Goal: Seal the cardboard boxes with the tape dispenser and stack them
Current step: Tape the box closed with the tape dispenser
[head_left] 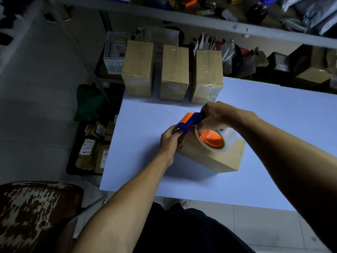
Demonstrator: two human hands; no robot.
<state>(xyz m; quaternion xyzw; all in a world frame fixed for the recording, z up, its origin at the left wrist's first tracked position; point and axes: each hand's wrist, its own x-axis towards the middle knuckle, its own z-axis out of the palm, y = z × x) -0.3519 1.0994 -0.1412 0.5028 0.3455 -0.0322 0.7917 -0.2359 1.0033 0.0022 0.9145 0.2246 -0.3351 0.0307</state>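
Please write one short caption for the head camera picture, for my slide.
Right hand holds tape dispenser on a cardboard box; left hand at its end.

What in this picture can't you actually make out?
- Head view: the box top seam, hidden by the tape dispenser and both hands.
- Left hand fingertips, hidden behind the dispenser's blue head.
- Shelf clutter, too dark and blurred.
- Labels on the three far boxes, too small.

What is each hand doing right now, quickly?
Left hand: fingers curled at the near end of the cardboard box, by the dispenser's blue head; holding the box end.
Right hand: grips the tape dispenser handle.
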